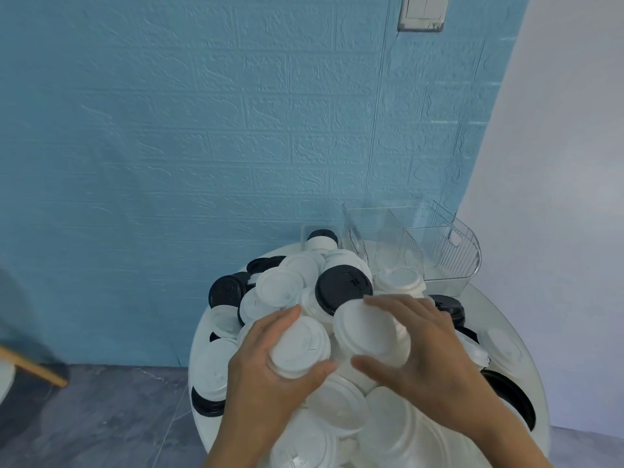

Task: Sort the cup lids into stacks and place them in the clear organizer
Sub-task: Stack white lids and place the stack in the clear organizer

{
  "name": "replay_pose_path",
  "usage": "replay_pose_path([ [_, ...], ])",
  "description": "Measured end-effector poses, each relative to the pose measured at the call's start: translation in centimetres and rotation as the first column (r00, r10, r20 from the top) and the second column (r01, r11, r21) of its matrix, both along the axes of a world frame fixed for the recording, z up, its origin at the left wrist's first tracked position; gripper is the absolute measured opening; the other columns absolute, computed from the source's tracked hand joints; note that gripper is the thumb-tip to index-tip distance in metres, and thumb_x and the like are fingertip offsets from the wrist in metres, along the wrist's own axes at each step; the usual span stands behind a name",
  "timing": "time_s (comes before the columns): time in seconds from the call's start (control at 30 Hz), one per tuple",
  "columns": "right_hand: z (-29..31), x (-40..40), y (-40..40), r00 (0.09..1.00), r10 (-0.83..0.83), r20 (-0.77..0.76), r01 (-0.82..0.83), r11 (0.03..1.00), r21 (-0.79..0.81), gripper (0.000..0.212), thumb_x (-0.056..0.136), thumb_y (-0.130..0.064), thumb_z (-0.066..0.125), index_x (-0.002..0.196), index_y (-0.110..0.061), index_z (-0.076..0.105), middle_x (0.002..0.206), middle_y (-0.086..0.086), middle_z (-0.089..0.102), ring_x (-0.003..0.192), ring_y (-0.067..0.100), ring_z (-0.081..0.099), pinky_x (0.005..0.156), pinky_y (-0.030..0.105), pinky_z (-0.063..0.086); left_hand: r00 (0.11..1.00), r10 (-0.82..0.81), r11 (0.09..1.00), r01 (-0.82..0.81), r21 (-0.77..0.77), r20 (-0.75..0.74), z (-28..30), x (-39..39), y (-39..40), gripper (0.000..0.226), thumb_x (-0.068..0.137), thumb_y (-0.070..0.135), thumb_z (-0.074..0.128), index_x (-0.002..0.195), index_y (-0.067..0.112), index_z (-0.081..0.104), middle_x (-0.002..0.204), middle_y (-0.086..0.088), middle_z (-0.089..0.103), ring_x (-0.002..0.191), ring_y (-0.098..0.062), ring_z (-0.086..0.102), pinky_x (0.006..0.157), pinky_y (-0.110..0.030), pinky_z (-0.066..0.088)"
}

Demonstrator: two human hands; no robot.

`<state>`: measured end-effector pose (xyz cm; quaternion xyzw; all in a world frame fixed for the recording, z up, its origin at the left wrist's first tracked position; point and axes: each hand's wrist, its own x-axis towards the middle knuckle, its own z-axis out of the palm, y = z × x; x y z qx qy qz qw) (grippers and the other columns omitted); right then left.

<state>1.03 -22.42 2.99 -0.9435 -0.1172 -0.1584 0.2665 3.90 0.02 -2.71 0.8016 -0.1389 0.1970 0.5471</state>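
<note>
A heap of white and black cup lids covers a round white table. My left hand grips a small stack of white lids, thumb on the near side and fingers on the far side. My right hand holds another white lid just to the right of it, fingers curled over its top and thumb below. A large black lid lies behind both hands. The clear organizer stands at the table's far right, with a white lid stack at its front.
A small clear bin with black and white lids stands at the back, left of the organizer. A blue brick-pattern wall rises behind the table. Grey floor lies to the left, with a wooden piece at the left edge.
</note>
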Motion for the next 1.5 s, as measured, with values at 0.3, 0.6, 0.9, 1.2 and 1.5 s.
replay_pose_path([
  [0.3, 0.3, 0.4, 3.3, 0.962, 0.214, -0.169, -0.154, 0.938, 0.309, 0.066, 0.064, -0.065, 0.082, 0.124, -0.047, 0.060, 0.126, -0.030, 0.053, 0.117, -0.002, 0.056, 0.098, 0.025, 0.050, 1.000, -0.029, 0.990, 0.029, 0.138, -0.006, 0.2, -0.5, -1.2, 0.107, 0.051, 0.072, 0.078, 0.145, 0.068, 0.028, 0.118, 0.029, 0.063, 0.113, 0.011, 0.058, 0.088, -0.007, 0.047],
  [0.6, 0.0, 1.0, 3.5, 0.934, 0.274, -0.230, -0.103, 0.822, 0.561, 0.067, 0.051, -0.038, 0.098, 0.113, -0.043, 0.072, 0.116, -0.023, 0.056, 0.113, 0.006, 0.062, 0.096, 0.042, 0.056, 0.989, -0.003, 0.997, -0.008, 0.071, 0.148, 0.6, -0.9, -1.7, 0.101, 0.058, 0.076, 0.077, 0.148, 0.049, 0.042, 0.133, 0.016, 0.067, 0.119, 0.005, 0.060, 0.092, -0.007, 0.047],
  [0.9, 0.7, 0.3, 0.7, 0.968, 0.185, -0.168, -0.056, 0.815, 0.577, 0.059, 0.074, -0.046, 0.081, 0.129, -0.041, 0.060, 0.120, -0.024, 0.067, 0.108, 0.001, 0.065, 0.079, 0.024, 0.058, 0.983, -0.021, 0.998, 0.008, 0.067, 0.183, 0.6, -0.3, -1.6, 0.062, 0.058, 0.061, 0.081, 0.118, 0.044, 0.070, 0.118, 0.023, 0.064, 0.115, 0.003, 0.060, 0.090, -0.003, 0.041],
  [1.2, -1.5, 3.8, -7.6, 0.943, -0.262, -0.205, 0.296, 0.942, 0.159, 0.078, 0.069, -0.077, 0.062, 0.138, -0.041, 0.051, 0.126, -0.016, 0.060, 0.114, 0.009, 0.057, 0.100, 0.036, 0.047, 0.994, -0.045, 0.998, 0.040, 0.057, 0.100, 0.6, 0.0, -1.3, 0.069, 0.054, 0.072, 0.080, 0.119, 0.053, 0.068, 0.130, 0.032, 0.062, 0.120, 0.009, 0.057, 0.095, -0.006, 0.043],
  [1.5, -2.5, 5.0, -8.0, 0.891, -0.336, -0.307, 0.348, 0.937, -0.016, 0.086, 0.072, -0.076, 0.068, 0.145, -0.036, 0.043, 0.137, -0.012, 0.059, 0.128, 0.019, 0.052, 0.110, 0.043, 0.032, 0.987, -0.135, 0.987, 0.127, 0.103, 0.082, 1.0, 0.0, -1.8, 0.061, 0.060, 0.062, 0.081, 0.118, 0.053, 0.067, 0.122, 0.021, 0.060, 0.120, 0.001, 0.056, 0.093, -0.004, 0.039],
])
